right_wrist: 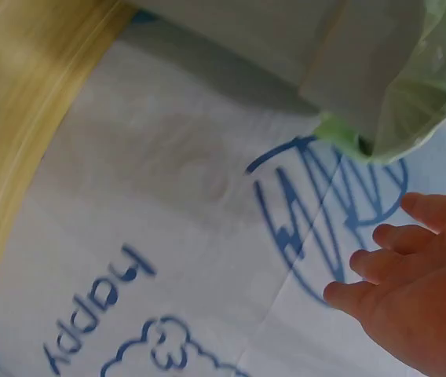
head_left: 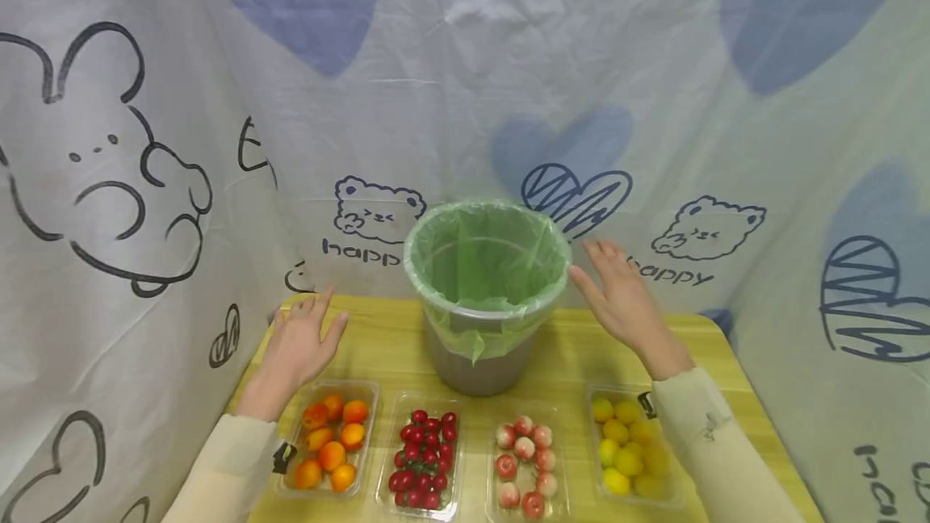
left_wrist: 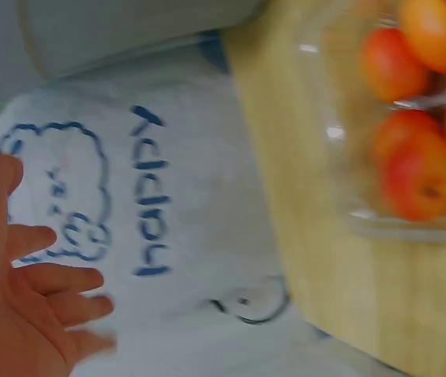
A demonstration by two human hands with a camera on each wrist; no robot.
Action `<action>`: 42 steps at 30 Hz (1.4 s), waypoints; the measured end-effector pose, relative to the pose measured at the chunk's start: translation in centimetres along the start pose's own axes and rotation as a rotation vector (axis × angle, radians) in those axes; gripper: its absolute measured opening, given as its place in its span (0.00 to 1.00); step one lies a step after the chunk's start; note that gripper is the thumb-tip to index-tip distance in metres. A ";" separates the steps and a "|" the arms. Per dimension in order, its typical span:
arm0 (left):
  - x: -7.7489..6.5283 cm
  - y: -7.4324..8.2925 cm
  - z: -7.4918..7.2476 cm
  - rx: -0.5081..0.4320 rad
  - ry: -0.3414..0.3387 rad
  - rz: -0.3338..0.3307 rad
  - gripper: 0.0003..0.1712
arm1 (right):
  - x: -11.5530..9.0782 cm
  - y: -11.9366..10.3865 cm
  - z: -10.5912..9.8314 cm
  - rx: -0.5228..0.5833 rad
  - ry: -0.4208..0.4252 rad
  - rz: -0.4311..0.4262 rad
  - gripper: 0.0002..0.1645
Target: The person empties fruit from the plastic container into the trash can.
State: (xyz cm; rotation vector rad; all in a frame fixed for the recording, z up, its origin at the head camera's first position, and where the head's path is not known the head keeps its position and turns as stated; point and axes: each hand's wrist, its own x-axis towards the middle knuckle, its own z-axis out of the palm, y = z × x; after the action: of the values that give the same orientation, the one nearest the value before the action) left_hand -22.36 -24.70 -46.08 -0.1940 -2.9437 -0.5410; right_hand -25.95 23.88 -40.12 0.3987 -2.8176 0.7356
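A white cloth (head_left: 450,47) printed with hearts and cartoon animals hangs across the background, behind a yellow wood-grain table (head_left: 385,345) in the lower half of the frame. A grey bin (head_left: 475,370) stands upright at the centre of the frame, its rim wrapped by a thin green bag (head_left: 479,265) folded outward. Along the lower edge lie clear trays (head_left: 417,512) containing, left to right, orange fruit (head_left: 331,456), small red fruit (head_left: 425,454), pink-and-white fruit (head_left: 506,466) and yellow fruit (head_left: 628,460). The left hand (head_left: 299,349), at centre left, is released, thumb apart, above and beyond the orange fruit; the right hand (head_left: 623,297), right of centre, is likewise released, its thumb at the bin's rim, contact being impossible to judge. The bin is probably light, fairly stiff plastic, smooth and apt to slide; the bag is presumably soft, slippery and easily torn. The best hold would be opposite sides just below the rim, palms pressing the folded bag against the wall.
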 end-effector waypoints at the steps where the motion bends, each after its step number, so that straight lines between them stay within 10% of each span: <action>1: -0.4 -0.5 0.3 -0.025 0.002 -0.012 0.40 | 0.2 -0.3 0.1 0.018 0.009 -0.006 0.46; 9: -3.7 -5.2 2.8 -0.062 0.038 -0.112 0.30 | 1.3 -2.3 1.1 0.115 -0.005 -0.043 0.42; 20: -5.8 -9.1 4.8 -0.140 -0.208 -0.199 0.26 | 1.3 -2.6 2.1 0.105 -0.059 -0.050 0.41; 32: -7.9 -10.1 7.7 -0.601 -0.324 -0.407 0.27 | 1.4 -2.7 2.6 0.113 -0.068 -0.032 0.43; 42: -8.4 -10.4 8.0 -0.714 -0.379 -0.327 0.24 | 1.4 -2.5 2.7 0.125 -0.058 -0.026 0.43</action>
State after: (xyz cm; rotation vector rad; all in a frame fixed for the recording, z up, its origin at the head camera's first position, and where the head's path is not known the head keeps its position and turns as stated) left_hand -16.62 -32.28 -58.37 0.1379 -2.9900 -1.7661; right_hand -26.84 20.11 -40.97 0.4833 -2.8232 0.9125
